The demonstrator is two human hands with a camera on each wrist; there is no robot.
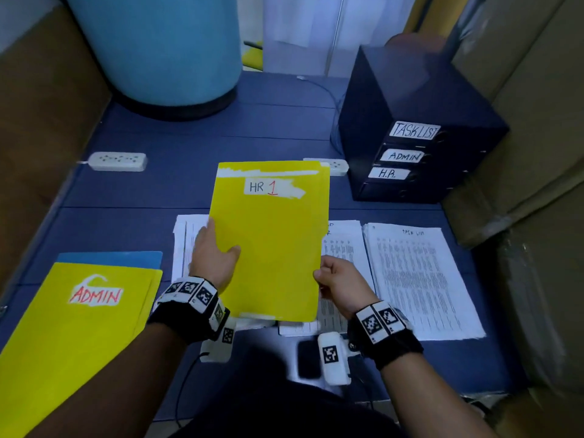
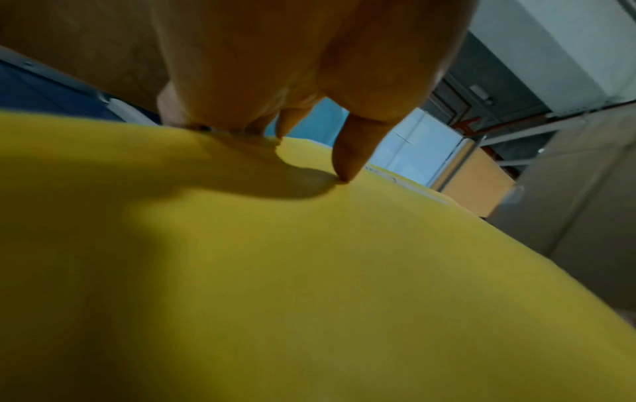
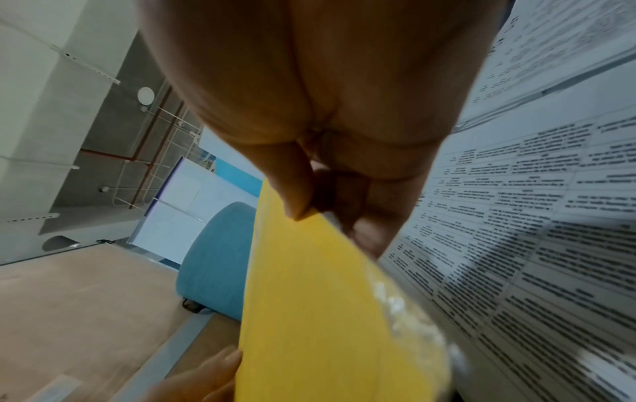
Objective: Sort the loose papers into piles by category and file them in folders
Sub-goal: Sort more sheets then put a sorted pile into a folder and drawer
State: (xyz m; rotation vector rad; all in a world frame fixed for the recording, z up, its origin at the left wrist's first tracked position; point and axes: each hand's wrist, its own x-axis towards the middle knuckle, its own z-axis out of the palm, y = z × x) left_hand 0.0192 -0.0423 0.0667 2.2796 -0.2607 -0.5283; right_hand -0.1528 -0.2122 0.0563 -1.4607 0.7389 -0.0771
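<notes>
Above the papers (image 1: pixel 417 279), both hands hold folder (image 1: pixel 271 241) "HR 1".

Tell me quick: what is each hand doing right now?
Left hand: grips the left edge of the HR 1 folder, thumb on its front.
Right hand: pinches the folder's right edge.

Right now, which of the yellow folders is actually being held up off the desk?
The yellow folder labelled HR 1: the left hand and right hand both hold it above the paper piles. The one labelled ADMIN lies untouched at the left.
</notes>
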